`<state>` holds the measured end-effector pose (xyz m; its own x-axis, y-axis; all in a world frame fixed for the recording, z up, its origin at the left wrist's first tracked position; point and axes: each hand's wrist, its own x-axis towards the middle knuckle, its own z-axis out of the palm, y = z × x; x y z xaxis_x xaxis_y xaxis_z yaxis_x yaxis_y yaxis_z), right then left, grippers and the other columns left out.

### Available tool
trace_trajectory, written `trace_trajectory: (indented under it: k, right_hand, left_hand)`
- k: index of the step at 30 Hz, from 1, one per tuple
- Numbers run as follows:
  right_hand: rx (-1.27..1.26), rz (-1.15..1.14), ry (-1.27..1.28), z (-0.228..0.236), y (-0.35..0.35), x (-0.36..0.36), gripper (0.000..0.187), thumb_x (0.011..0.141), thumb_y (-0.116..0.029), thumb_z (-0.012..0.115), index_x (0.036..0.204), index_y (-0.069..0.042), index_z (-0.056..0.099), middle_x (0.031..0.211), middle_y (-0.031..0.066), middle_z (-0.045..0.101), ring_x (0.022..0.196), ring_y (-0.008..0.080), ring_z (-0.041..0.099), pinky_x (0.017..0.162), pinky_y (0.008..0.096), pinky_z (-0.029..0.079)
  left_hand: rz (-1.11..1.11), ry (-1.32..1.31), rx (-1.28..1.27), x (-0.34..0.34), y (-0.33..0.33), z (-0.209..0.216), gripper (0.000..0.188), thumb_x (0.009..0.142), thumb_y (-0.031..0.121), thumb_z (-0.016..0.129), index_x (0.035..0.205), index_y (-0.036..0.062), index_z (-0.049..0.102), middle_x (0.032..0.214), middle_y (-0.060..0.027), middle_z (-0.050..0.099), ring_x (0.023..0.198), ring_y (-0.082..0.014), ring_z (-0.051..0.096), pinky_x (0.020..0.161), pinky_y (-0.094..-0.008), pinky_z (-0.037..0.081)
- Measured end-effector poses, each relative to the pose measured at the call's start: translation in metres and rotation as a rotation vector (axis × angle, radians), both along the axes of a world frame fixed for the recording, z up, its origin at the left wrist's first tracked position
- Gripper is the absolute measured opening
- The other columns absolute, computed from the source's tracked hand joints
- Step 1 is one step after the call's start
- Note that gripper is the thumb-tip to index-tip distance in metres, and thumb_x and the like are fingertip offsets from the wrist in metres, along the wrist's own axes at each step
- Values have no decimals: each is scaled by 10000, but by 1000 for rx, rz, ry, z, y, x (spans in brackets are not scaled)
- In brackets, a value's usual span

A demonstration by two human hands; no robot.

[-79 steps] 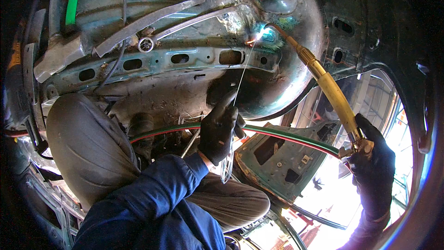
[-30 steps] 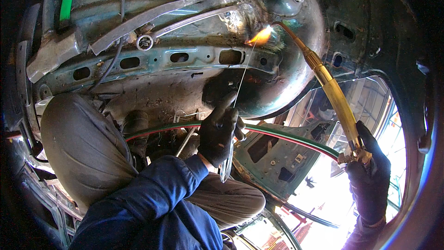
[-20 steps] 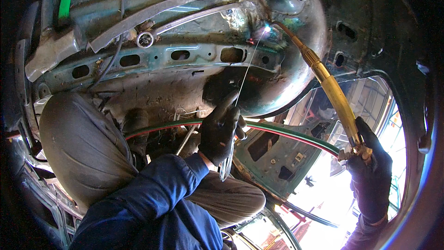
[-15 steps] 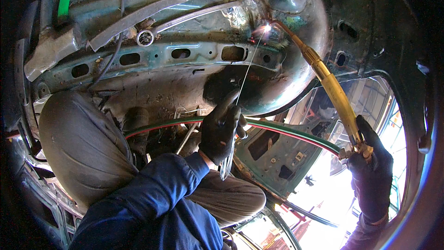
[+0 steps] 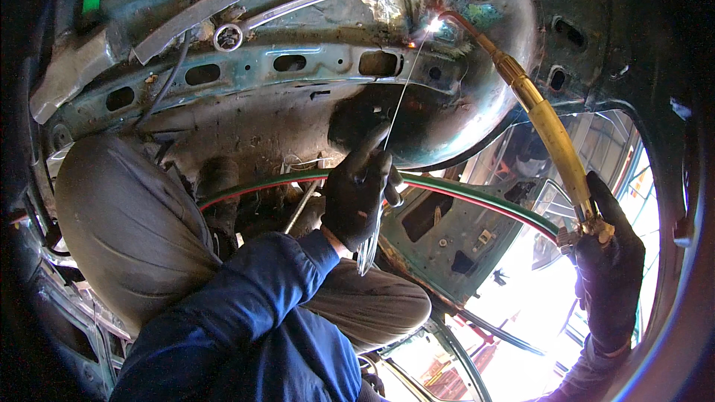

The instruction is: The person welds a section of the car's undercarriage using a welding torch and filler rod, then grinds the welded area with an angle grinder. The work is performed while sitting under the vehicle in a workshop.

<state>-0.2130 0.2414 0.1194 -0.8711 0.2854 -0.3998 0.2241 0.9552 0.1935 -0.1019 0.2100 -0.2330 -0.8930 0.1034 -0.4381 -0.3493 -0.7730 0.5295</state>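
My right hand (image 5: 611,268), in a dark glove, is closed round the rear of a brass gas welding torch (image 5: 551,141). The torch's curved copper tip points left at a bright glowing spot on the metal beside a rounded wheel housing (image 5: 477,97). My gloved left hand (image 5: 361,197) pinches a thin welding wire (image 5: 404,89), whose far end reaches that glow. The rest of the wire hangs in a bent bundle below the palm. A green and red twin hose (image 5: 477,201) runs behind my left hand to the torch's valve end.
A ring-ended wrench (image 5: 229,37) and a curved metal bar (image 5: 231,9) lie along the ledge, with a heavy metal block (image 5: 78,78) at left. A perforated body rail (image 5: 246,74) crosses below. My bent knee (image 5: 126,231) is at left; a detached-looking panel (image 5: 454,246) stands behind the hose.
The view has shifted slightly. The torch tip and wire end stay at the glowing spot, with the glow now whiter. Both hands keep their holds; my right hand sits a little further right.
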Motion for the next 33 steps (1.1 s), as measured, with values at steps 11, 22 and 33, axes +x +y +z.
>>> trace_trajectory:
  k: [11, 22, 33]
  right_hand:
    - [-32, 29, 48, 0, 9, 3, 744, 980, -358, 760, 1605, -13, 547, 1029, 118, 781, 619, 42, 540, 547, 224, 432]
    - [-17, -53, 21, 3, -3, 1, 715, 1011, -323, 761, 1620, -26, 532, 932, 95, 782, 639, 49, 578, 566, 224, 441]
    - [-92, -49, 12, 3, 3, -1, 768, 988, -317, 813, 1609, 29, 522, 998, 122, 784, 805, 123, 720, 702, 249, 562]
  left_hand:
    - [3, -41, 75, -1, 0, 2, 486, 1167, 265, 570, 1633, 137, 524, 836, -37, 665, 659, -88, 639, 622, -275, 590]
    - [-7, -48, 84, 0, 1, 2, 516, 1159, 279, 587, 1649, 139, 504, 817, -84, 690, 628, -148, 672, 605, -329, 575]
    - [-1, -61, 109, 2, 3, 1, 498, 1164, 272, 566, 1642, 140, 515, 830, -45, 676, 650, -92, 655, 625, -273, 583]
